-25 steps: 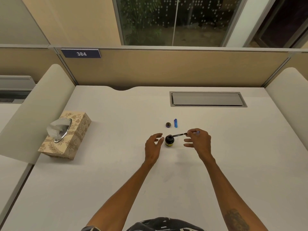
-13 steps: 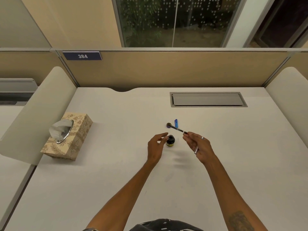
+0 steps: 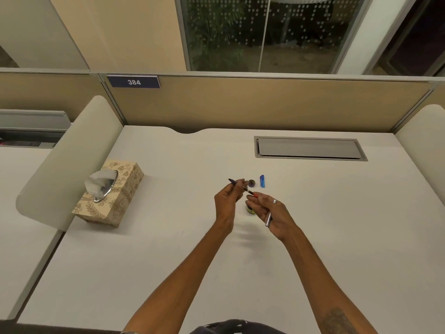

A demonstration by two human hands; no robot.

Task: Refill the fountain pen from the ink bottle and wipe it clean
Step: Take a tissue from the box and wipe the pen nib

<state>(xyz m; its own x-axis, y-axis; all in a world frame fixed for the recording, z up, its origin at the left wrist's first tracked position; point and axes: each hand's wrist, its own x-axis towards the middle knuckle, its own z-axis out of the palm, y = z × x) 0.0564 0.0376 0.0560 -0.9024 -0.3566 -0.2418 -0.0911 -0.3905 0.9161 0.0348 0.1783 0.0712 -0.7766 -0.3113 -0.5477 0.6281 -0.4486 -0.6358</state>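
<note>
The white desk (image 3: 168, 249) carries a tissue box (image 3: 113, 196), ink bottle (image 3: 250, 209), bottle cap (image 3: 251, 182) and blue piece (image 3: 262, 181).

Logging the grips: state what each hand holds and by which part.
Left hand pinches the pen mid-shaft, nib past the fingers. Right hand touches the pen's rear end with its fingertips and keeps a silver barrel tucked lengthwise in the palm.

Your left hand (image 3: 226, 201) is raised above the desk with the fingers pinched together around the pen section. Your right hand (image 3: 272, 212) is near it, palm turned up, fingertips (image 3: 251, 201) at the pen's other end, both forearms stretched forward.
</note>
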